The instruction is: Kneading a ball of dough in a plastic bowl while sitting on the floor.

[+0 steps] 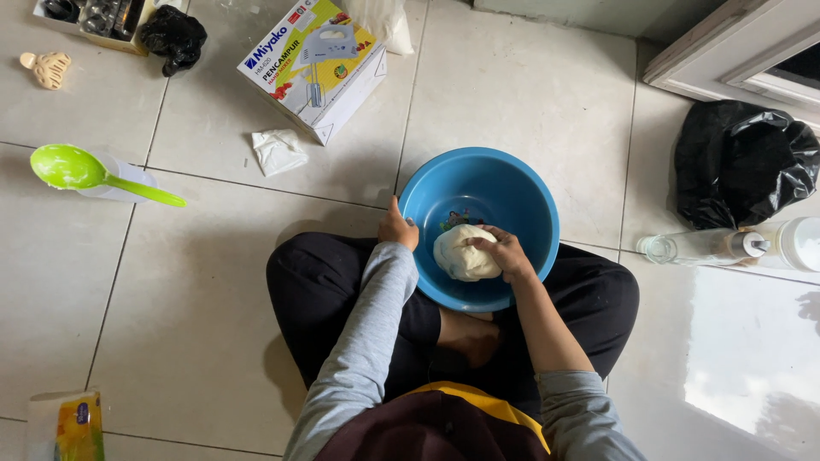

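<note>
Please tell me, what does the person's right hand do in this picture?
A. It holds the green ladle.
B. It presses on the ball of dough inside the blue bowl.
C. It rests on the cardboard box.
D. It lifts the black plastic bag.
B: the right hand lies on the pale dough inside the blue bowl, while the left hand grips the bowl's rim.

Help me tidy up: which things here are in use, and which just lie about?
In use: blue bowl, dough, left hand, right hand.
Lying about: green ladle, mixer box, black bag, clear bottle, crumpled tissue.
</note>
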